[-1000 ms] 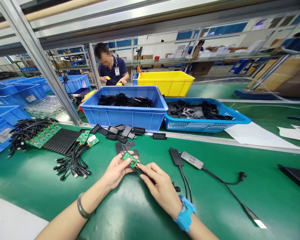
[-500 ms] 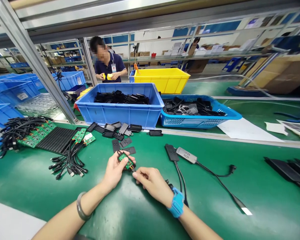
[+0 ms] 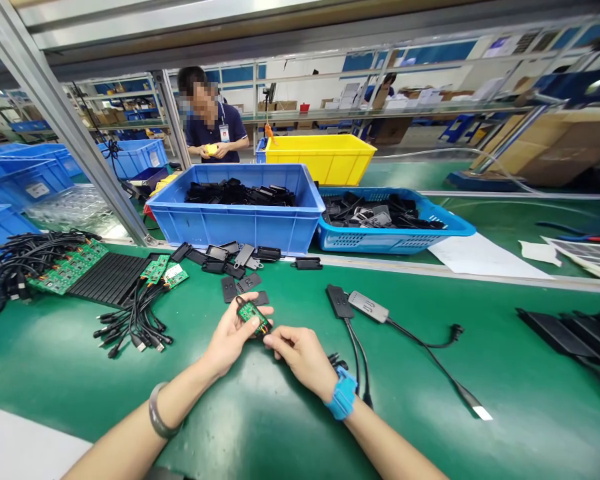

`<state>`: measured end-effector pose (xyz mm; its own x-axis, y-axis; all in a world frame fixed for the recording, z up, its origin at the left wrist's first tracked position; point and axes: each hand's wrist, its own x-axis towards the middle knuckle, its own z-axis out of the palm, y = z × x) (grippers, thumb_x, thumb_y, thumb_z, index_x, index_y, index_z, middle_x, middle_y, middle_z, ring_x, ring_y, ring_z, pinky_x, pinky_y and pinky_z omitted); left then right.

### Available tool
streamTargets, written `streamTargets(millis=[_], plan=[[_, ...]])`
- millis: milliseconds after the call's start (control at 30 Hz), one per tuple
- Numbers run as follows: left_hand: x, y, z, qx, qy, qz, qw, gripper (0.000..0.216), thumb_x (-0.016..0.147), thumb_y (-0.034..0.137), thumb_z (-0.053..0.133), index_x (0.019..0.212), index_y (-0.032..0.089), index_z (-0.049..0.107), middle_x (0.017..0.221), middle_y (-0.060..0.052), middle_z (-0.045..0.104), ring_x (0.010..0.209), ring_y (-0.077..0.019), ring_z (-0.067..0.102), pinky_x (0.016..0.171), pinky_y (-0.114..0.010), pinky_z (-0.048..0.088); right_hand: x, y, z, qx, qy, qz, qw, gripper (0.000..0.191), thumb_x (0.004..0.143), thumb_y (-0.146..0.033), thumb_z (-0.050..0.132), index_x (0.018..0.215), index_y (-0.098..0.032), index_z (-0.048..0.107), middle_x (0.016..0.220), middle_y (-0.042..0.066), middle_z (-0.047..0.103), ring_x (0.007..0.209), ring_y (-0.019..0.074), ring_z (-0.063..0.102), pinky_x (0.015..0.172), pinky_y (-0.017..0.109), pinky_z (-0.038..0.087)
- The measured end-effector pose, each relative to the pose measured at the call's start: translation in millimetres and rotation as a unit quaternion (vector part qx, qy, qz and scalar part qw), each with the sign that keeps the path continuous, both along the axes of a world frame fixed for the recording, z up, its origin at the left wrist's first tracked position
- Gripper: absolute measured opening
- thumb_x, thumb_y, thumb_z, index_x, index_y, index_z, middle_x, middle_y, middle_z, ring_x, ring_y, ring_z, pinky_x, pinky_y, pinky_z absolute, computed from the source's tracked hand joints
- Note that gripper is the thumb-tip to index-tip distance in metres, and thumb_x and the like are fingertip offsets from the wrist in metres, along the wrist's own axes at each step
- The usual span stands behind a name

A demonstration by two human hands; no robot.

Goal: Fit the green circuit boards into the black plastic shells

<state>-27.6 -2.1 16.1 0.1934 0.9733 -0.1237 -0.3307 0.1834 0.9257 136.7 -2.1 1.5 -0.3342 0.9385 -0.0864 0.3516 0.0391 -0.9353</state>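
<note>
My left hand [image 3: 233, 337] grips a green circuit board [image 3: 253, 319] seated in a black plastic case, thumb on top of the board. My right hand [image 3: 300, 353] pinches at the case's near end, where orange and other thin wires show; the cable there is mostly hidden by the fingers. Black cable plugs [image 3: 339, 362] stick out beyond the right wrist. Just past the left hand lie loose case covers [image 3: 249, 283]. To the right rest a black cased unit [image 3: 340, 302] and a grey cased unit [image 3: 369, 307], both with cables.
Boards with cables [image 3: 140, 313] lie at left, beside a ribbed black pad [image 3: 110, 277]. A blue bin [image 3: 235, 227] and a blue basket [image 3: 395, 240] of black parts stand behind. Black cases [image 3: 565, 340] sit far right. A co-worker [image 3: 215, 127] holds something yellow across the bench.
Both hands stay at the case; the right fingers have closed in nearer to its wired end. The co-worker's hands have come together. The view has shifted slightly.
</note>
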Motion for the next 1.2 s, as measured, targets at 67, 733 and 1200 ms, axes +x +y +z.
streamTargets(millis=[67,733,1200], plan=[[-5.0,2.0,2.2,0.002,-0.003,-0.037,0.999,0.061,0.077,0.033,0.074,0.129,0.02,0.045,0.114,-0.012,0.066,0.095,-0.0199,0.065,0.085,-0.032,0.051,2.0,0.8,1.9,-0.012,0.013,-0.002,1.0,0.036,0.084,-0.045,0.055,0.064,-0.016,0.063,0.052,-0.001,0.056,0.05,0.0109,0.045,0.051,0.023,0.033],[-15.5,7.2,-0.4,-0.047,-0.085,-0.11,0.989,0.062,0.073,0.02,0.078,0.128,0.021,0.05,0.114,-0.013,0.066,0.099,-0.024,0.066,0.088,-0.04,0.05,11.9,-3.5,27.8,-0.033,0.041,0.045,0.998,0.049,0.082,-0.061,0.05,0.061,-0.018,0.053,0.054,-0.005,0.039,0.053,0.0104,0.032,0.051,0.024,0.024],[-2.2,0.7,-3.0,-0.05,-0.033,-0.02,0.998,0.035,0.08,0.034,0.071,0.107,0.016,0.062,0.101,-0.012,0.071,0.095,-0.0236,0.067,0.08,-0.034,0.052,5.6,-5.8,15.2,-0.008,-0.027,0.035,0.999,0.04,0.086,-0.046,0.05,0.058,-0.018,0.053,0.052,-0.004,0.046,0.051,0.0102,0.036,0.049,0.024,0.026]])
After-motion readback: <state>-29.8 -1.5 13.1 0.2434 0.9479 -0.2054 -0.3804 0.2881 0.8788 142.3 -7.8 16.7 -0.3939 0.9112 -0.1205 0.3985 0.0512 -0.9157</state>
